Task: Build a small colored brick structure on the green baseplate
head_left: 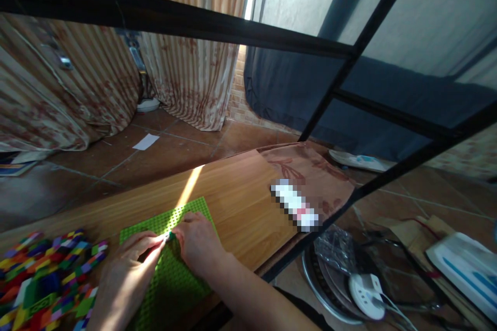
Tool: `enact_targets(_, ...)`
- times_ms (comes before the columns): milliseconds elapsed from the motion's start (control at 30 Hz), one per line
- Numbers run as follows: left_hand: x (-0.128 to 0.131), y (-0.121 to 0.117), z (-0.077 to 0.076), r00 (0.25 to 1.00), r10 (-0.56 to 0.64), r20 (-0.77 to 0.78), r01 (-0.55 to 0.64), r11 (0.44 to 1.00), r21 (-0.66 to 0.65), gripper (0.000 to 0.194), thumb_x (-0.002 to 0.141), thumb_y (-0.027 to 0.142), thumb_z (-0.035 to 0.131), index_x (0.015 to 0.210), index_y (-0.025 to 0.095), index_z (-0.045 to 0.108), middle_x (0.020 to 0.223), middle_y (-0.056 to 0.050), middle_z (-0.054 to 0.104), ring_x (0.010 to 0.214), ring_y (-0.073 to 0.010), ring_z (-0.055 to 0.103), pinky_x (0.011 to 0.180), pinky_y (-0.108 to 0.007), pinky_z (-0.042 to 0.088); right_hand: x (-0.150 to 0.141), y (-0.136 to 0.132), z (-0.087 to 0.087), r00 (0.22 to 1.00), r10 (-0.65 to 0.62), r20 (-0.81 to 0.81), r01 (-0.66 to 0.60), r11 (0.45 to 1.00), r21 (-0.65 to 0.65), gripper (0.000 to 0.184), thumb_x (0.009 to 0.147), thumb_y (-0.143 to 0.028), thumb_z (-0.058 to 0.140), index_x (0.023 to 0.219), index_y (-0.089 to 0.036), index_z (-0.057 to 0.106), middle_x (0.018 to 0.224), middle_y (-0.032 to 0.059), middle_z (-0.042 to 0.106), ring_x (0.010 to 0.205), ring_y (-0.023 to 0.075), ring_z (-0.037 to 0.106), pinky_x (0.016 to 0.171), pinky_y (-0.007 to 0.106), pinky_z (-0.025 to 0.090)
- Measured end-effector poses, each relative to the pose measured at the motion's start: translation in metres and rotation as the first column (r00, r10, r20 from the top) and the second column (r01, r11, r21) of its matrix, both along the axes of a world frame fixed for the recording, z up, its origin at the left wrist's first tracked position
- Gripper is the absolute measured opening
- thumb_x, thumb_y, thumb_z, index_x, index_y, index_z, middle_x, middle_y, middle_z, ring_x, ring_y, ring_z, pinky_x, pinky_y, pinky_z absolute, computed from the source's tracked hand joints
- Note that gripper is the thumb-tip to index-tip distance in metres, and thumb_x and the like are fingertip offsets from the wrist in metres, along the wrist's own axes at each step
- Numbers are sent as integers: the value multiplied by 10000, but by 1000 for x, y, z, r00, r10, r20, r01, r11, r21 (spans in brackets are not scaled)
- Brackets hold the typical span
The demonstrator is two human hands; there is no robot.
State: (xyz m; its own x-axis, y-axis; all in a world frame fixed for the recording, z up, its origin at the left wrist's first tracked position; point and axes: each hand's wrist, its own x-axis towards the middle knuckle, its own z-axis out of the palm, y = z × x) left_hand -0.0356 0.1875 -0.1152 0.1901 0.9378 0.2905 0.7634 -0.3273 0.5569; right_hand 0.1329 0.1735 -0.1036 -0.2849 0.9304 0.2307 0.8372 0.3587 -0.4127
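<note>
Both hands meet above a lime-green studded baseplate [163, 289] on the wooden table. My left hand [130, 264] pinches a small pale piece, probably a toy brick, between thumb and forefinger, right in a strip of sunlight. Close against it, my right hand [198, 243] has its fingers bent around a small dark green brick [172, 236]. The two pieces look to be touching, though the fingertips hide most of them. To the left of my left hand lies a heap of many-coloured toy bricks [50, 279].
A pixelated white oblong object [295, 206] lies on the table [240, 191] toward the right, near a brown patterned cloth [310, 165]. Black metal bars [334, 88] cross beyond and beside the table. On the floor at right are a white power strip [367, 295] and plastic wrapping [336, 248].
</note>
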Motion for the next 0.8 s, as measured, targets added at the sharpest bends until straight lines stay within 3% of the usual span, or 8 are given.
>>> enact_targets(233, -1, 1, -4, 999, -40, 3, 40, 994, 98, 341, 791, 486, 493, 688, 252, 719, 813, -20, 724, 703, -176, 686, 653, -243, 533, -1, 1, 3, 999, -17, -27, 16, 999, -33, 204, 882, -137, 500, 799, -164, 685, 791, 51, 629, 844, 179, 559, 768, 264, 391)
enact_targets(467, 0, 0, 2, 997, -77, -26, 80, 992, 99, 304, 800, 439, 512, 675, 253, 718, 806, -19, 726, 678, -170, 685, 613, -230, 526, -2, 2, 4, 998, -48, -31, 45, 996, -74, 193, 858, -130, 522, 736, -173, 665, 792, 48, 625, 834, 172, 558, 740, 258, 389)
enact_targets(800, -2, 2, -5, 998, -64, -24, 66, 994, 85, 308, 813, 445, 509, 705, 245, 717, 835, -29, 729, 736, -183, 690, 653, -240, 529, -4, 2, -1, 995, -68, -71, 64, 996, -58, 197, 861, -139, 508, 746, -170, 665, 800, 55, 608, 843, 174, 545, 743, 262, 398)
